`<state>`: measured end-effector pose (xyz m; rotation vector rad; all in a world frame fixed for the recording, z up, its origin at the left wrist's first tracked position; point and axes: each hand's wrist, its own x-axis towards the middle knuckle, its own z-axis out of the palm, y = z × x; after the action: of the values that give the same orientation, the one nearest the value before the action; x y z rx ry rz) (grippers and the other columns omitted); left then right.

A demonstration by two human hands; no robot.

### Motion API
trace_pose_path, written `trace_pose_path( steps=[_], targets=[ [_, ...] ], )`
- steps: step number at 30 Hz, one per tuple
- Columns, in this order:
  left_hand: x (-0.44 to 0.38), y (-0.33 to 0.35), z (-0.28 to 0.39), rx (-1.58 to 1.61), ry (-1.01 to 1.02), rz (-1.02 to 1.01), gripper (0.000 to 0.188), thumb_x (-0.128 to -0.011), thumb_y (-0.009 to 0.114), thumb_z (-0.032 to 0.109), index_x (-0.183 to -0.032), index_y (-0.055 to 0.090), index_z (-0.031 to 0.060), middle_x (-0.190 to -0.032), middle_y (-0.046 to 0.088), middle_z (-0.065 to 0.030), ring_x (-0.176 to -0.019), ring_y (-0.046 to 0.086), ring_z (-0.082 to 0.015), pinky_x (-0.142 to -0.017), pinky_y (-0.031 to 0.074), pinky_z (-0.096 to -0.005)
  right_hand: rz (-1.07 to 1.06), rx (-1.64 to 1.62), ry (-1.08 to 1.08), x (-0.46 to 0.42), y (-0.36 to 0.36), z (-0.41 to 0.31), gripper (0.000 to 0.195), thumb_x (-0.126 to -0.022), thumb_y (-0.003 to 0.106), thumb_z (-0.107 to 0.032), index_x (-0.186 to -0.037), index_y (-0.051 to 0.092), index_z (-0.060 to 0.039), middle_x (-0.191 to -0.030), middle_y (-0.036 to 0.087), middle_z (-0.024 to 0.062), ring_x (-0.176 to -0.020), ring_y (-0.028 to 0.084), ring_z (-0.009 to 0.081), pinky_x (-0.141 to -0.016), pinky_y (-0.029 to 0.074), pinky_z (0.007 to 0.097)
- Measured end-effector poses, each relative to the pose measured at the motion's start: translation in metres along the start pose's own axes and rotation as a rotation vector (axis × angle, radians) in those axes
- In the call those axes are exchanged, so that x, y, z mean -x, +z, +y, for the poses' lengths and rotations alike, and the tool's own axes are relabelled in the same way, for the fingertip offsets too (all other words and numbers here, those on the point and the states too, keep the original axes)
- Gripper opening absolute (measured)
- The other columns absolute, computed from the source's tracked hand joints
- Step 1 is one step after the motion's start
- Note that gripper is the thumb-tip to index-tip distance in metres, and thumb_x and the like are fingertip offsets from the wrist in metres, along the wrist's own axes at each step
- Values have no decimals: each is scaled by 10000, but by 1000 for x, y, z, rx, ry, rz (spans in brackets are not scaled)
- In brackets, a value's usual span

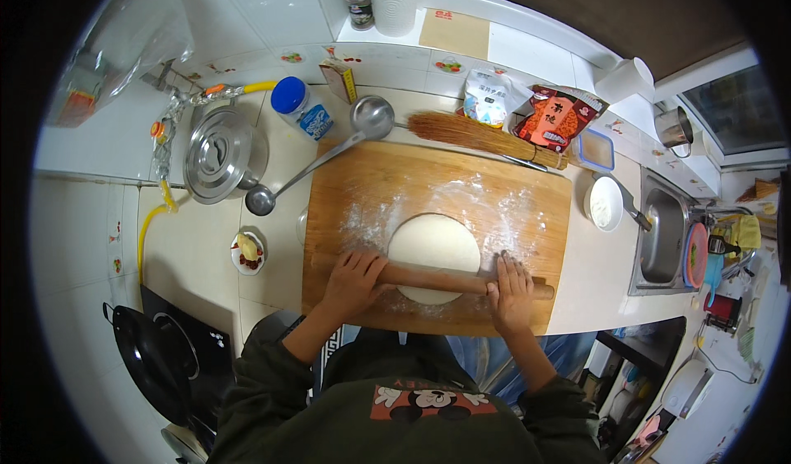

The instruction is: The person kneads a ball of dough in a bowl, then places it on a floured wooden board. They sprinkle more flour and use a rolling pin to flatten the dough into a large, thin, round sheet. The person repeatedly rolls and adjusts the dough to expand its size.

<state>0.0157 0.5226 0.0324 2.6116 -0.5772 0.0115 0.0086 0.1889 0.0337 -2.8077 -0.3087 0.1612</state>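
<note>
A round, flat sheet of dough (434, 241) lies on a floured wooden board (371, 167). Across its lower part rests a wooden rolling pin (442, 278), slightly tilted down to the right. My left hand (356, 281) lies over the pin's left end, beside the dough's edge. Over the pin near its right end is my right hand (511, 288), fingers stretched forward, with the handle showing past it. The palms and the undersides of the fingers are hidden. Loose flour is scattered on the board around the dough.
Behind the board lie a straw brush (476, 136) and a steel ladle (327, 161). At left stand a lidded steel pot (217, 155) and a small plate (247, 270). A white bowl of flour (603, 204) sits at right, before the sink (664, 235). A black wok (151, 365) is lower left.
</note>
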Motion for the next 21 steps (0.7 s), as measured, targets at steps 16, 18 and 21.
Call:
trace_pose_path(
  steps=[16,18,21],
  targets=[
    [-49,1,-22,-197,-69,143,565,-969,517,287,-1432,409,-18,-1459,425,-235,-1336,409,-444,-1104,322,-524,118,110,125,-31,23,6,629,-970,490,-409,-1483,386,-60,-1529,376,185,-1418,337,379,-1157,209,565],
    [-35,-6,-14,-196,-67,56,622,-959,531,338,-1445,389,-24,-1469,407,-250,-1374,369,-427,-1131,270,-544,112,56,52,-12,17,-3,622,-957,499,-378,-1482,390,-63,-1523,383,187,-1418,335,384,-1162,202,567],
    [-59,-5,-29,-195,-98,39,644,-955,534,353,-1446,382,-35,-1475,403,-249,-1396,350,-406,-1146,241,-552,157,90,37,-51,9,6,596,-957,500,-349,-1476,405,-73,-1529,383,165,-1419,331,388,-1161,200,574]
  ],
)
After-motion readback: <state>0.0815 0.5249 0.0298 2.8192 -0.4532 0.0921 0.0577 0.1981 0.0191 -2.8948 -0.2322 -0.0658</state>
